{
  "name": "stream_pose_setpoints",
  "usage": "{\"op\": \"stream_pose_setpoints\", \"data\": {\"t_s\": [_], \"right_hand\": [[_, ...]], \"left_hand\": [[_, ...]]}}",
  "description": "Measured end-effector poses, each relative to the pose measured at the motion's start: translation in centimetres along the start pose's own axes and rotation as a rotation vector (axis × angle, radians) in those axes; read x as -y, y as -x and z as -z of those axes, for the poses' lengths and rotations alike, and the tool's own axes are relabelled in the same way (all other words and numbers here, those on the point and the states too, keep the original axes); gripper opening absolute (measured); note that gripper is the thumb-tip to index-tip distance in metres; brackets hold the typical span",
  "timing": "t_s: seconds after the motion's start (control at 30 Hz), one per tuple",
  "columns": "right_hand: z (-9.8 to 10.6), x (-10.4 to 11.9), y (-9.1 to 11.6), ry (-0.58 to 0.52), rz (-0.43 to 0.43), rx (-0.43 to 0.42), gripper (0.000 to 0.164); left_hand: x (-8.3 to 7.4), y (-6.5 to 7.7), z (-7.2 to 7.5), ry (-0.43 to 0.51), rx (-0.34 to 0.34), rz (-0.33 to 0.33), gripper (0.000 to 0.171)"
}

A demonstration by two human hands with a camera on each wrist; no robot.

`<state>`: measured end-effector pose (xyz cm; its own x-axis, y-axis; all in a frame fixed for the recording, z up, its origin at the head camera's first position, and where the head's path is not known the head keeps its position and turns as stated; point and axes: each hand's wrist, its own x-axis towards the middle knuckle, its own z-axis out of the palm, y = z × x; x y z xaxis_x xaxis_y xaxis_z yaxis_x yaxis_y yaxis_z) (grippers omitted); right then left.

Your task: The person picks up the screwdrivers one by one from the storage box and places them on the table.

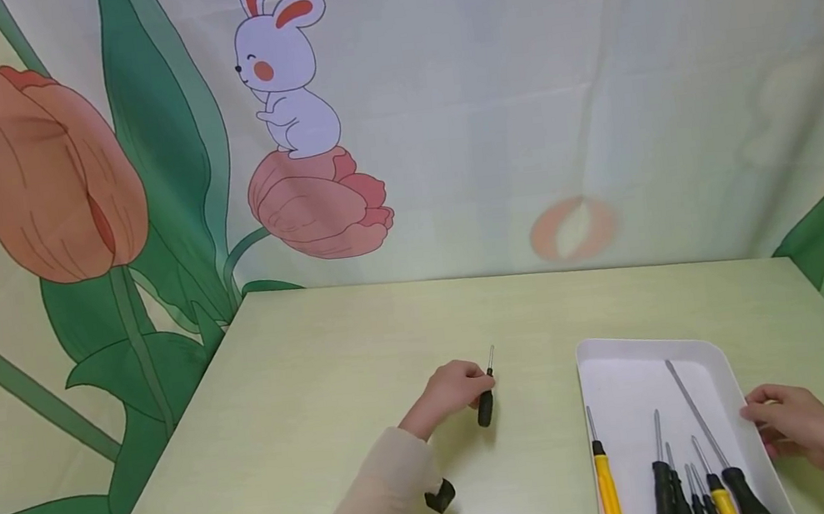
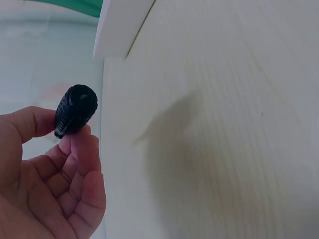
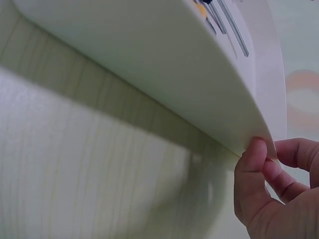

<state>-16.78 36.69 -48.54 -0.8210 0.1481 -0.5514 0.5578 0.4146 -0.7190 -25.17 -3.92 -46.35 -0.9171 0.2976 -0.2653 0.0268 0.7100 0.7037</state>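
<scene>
Above the table, left of the tray, my left hand pinches a small black screwdriver with its shaft pointing away. In the left wrist view, thumb and fingers hold its dark handle; the shaft is hidden there. My right hand grips the right edge of the white tray, thumb and fingers on its rim in the right wrist view. Inside the tray, a yellow screwdriver lies along the left side. Several black-handled and yellow-black screwdrivers lie together at the right, partly cut off by the frame.
The pale wood-grain table extends left of and behind the tray. A curtain printed with tulips and a rabbit hangs behind the table's far edge. A black strap piece shows at the left wrist.
</scene>
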Motion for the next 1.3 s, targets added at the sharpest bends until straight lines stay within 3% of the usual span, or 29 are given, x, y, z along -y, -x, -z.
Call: {"op": "stream_pose_setpoints", "data": {"t_s": [0.33, 0.67, 0.97, 1.3], "right_hand": [[-0.1, 0.1, 0.2, -0.006, 0.008, 0.005, 0.026], [-0.1, 0.3, 0.5, -0.016, 0.007, 0.017, 0.024], [-0.1, 0.2, 0.6, -0.024, 0.01, 0.026, 0.027], [0.0, 0.2, 0.6, -0.035, 0.009, 0.033, 0.027]], "left_hand": [[2.1, -0.5, 1.4, 0.125, 0.024, 0.024, 0.017], [4.0, -0.9, 2.5, 0.2, 0.028, 0.093, 0.018], [5.6, -0.9, 3.5, 0.214, 0.024, 0.119, 0.017], [6.9, -1.0, 4.8, 0.206, -0.03, 0.154, 0.019]]}}
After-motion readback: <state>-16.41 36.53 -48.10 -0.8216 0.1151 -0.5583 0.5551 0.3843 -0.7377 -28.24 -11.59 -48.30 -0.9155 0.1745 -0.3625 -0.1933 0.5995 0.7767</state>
